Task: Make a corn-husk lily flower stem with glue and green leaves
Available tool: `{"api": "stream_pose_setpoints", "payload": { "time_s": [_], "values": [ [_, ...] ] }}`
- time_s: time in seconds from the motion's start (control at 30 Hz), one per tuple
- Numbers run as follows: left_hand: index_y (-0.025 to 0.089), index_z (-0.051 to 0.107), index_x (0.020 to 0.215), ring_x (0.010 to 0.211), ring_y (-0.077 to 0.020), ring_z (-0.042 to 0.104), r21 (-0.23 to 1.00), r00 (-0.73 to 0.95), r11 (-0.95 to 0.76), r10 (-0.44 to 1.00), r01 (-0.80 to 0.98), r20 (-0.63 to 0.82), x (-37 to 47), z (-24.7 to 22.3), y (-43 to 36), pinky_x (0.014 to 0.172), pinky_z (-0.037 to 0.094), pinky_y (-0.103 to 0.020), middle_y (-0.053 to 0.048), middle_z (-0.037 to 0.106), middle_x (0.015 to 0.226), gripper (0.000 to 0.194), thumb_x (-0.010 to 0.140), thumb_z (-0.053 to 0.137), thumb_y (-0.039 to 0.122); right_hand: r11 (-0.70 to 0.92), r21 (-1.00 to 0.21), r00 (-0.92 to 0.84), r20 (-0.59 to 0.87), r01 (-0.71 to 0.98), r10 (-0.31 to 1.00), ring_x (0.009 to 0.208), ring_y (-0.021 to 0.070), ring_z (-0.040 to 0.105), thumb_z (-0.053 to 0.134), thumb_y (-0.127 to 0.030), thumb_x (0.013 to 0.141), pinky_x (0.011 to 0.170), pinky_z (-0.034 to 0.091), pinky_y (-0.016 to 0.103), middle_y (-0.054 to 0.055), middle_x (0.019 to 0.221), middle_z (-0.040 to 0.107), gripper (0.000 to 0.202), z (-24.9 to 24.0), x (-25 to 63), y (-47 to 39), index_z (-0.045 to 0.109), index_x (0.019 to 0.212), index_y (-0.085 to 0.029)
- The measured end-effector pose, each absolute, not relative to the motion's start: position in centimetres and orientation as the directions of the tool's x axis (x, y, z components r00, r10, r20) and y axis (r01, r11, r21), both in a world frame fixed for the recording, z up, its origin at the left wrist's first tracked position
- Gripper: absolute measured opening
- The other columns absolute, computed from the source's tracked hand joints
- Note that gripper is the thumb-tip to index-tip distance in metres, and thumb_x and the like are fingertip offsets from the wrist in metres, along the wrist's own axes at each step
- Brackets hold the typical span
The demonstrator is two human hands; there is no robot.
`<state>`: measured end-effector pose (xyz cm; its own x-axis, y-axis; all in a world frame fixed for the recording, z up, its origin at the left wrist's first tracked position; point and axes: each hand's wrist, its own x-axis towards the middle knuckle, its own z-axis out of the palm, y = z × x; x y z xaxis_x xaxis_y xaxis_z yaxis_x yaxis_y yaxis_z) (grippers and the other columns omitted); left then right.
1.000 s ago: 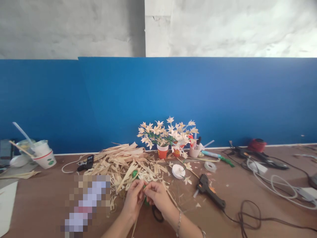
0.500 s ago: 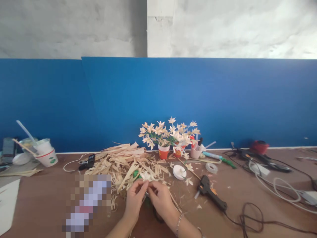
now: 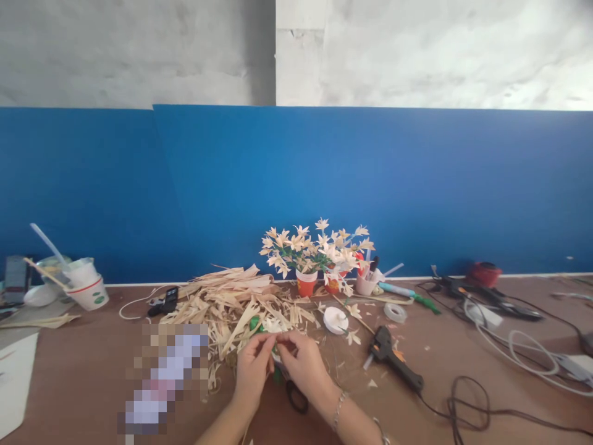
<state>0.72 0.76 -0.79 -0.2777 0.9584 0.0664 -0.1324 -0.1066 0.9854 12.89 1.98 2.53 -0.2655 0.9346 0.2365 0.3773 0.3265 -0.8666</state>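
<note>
My left hand (image 3: 254, 366) and my right hand (image 3: 303, 363) meet at the fingertips in front of the heap of dry husk strips (image 3: 231, 303). Both are closed in a pinch around something small that I cannot make out. Just beyond the fingers lie pale petals (image 3: 273, 325) and a green roll (image 3: 254, 322). Under my right hand shows the black loop of what looks like a scissors handle (image 3: 296, 397). A white round dish (image 3: 336, 321) and a loose pale flower (image 3: 353, 338) lie to the right of the hands.
Pale handmade flowers (image 3: 296, 242) stand in a red and white cup (image 3: 306, 285) at the back. To the right lie a glue gun (image 3: 397, 361) with its cord, a tape roll (image 3: 395, 312) and white cables (image 3: 528, 355). Paper cups (image 3: 88, 292) stand far left.
My fingertips stay together while my right hand turns slightly, and its wrist shifts a little right. More of the black loop below it now shows.
</note>
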Motion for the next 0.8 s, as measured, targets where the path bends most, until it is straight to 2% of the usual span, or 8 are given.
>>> {"api": "stream_pose_setpoints", "payload": {
  "time_s": [0.17,0.23,0.33,0.4,0.57,0.8],
  "values": [
    [0.014,0.063,0.079,0.04,-0.0087,0.053,0.964,-0.297,-0.051,0.954,-0.261,-0.03,0.5,-0.4,1.1,0.032,0.031,-0.015,-0.001,0.065,0.062,0.031,0.068,0.065,0.043,0.297,-0.768,-0.252,0.181,0.568,0.951,0.07,0.0171,0.063,0.049,-0.015,0.072,0.063,0.045,0.024,0.005,0.079,0.069,0.024,3.4,14.7,3.4,0.064,0.091,-0.017],
    [0.014,0.062,0.079,0.044,-0.0109,0.057,0.959,-0.291,-0.027,0.955,-0.281,-0.058,0.6,-0.3,1.2,0.032,0.034,-0.016,-0.003,0.067,0.068,0.033,0.065,0.067,0.043,0.263,-0.733,-0.282,0.101,0.628,0.954,0.06,0.0152,0.062,0.048,-0.015,0.071,0.054,0.044,0.022,0.005,0.078,0.068,0.024,3.5,15.1,3.6,0.063,0.09,-0.016],
    [0.013,0.063,0.079,0.047,-0.0131,0.06,0.953,-0.266,-0.008,0.961,-0.304,-0.076,0.7,-0.3,1.1,0.033,0.038,-0.017,-0.005,0.068,0.069,0.036,0.062,0.069,0.043,0.169,-0.722,-0.339,-0.095,0.671,0.936,0.038,0.0101,0.054,0.044,-0.017,0.075,0.037,0.036,0.018,0.005,0.076,0.067,0.025,4.0,15.5,3.5,0.061,0.093,-0.016],
    [0.012,0.063,0.078,0.048,-0.0133,0.06,0.949,-0.253,-0.009,0.964,-0.316,-0.075,0.7,-0.4,1.1,0.033,0.038,-0.017,-0.005,0.068,0.069,0.036,0.061,0.07,0.043,0.134,-0.712,-0.352,-0.168,0.689,0.921,0.032,0.0085,0.049,0.043,-0.019,0.076,0.033,0.032,0.017,0.005,0.073,0.066,0.026,4.6,15.8,3.2,0.061,0.095,-0.016],
    [0.012,0.064,0.079,0.049,-0.0119,0.059,0.945,-0.23,0.001,0.97,-0.327,-0.08,0.7,-0.7,1.2,0.036,0.038,-0.017,-0.005,0.069,0.071,0.035,0.063,0.069,0.042,0.193,-0.656,-0.336,-0.099,0.73,0.937,0.035,0.0071,0.05,0.048,-0.02,0.076,0.041,0.036,0.017,0.004,0.071,0.067,0.02,5.8,17.3,2.9,0.064,0.086,-0.016],
    [0.013,0.064,0.081,0.054,-0.0119,0.06,0.944,-0.191,0.012,0.978,-0.33,-0.08,0.6,-0.9,1.1,0.04,0.039,-0.016,-0.006,0.069,0.073,0.032,0.064,0.069,0.04,0.147,-0.611,-0.261,-0.102,0.778,0.96,0.041,0.0079,0.053,0.05,-0.014,0.073,0.044,0.035,0.016,0.003,0.065,0.066,0.018,3.9,19.2,2.4,0.066,0.08,-0.015]
  ]
}}
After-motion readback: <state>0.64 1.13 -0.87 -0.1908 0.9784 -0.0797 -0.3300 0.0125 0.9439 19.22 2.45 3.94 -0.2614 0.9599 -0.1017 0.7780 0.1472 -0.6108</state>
